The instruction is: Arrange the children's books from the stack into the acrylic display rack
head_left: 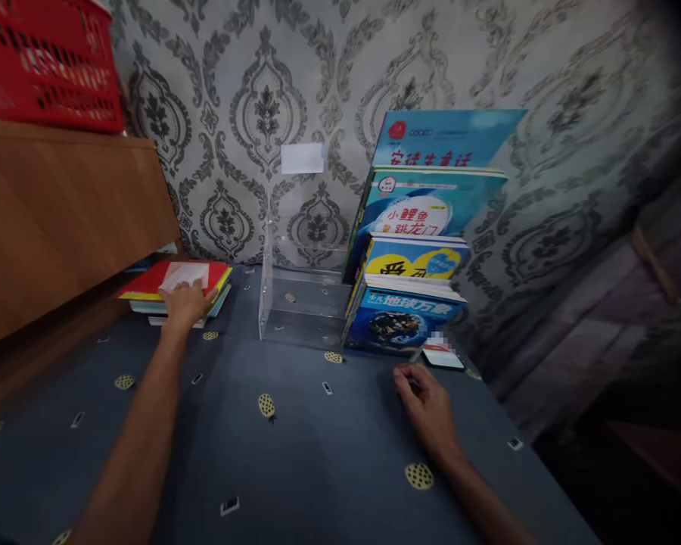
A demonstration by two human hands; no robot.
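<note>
Taking the middle of my head view as the dial's centre, I have my left hand [186, 303] out at nine o'clock, open and palm down, its fingers spread over a low pile of books [147, 284]. The top of that pile is red with a yellow edge, and a pale patch shows at my fingertips; lighter covers and pages lie beneath. The thumb points off toward three o'clock, and I cannot tell whether it presses on the pile's edge.

My right hand [425, 401] is between four and five o'clock, fingers loosely curled and thumb near the index finger. I cannot tell whether it is fully closed or pinches anything. Just beyond it, at four, lies a flat device [446, 359], partly pixelated.

A clear stand [265, 295] rises around the centre and reaches right. In its right half, toward two and three o'clock, upright books [408, 261] stand in stepped rows, blue and yellow covers facing me, the lowest showing a globe. Everything rests on a dark cloth [306, 469] printed with pineapples. At ten o'clock, a red basket [91, 106] sits on a wooden cabinet [73, 212].
</note>
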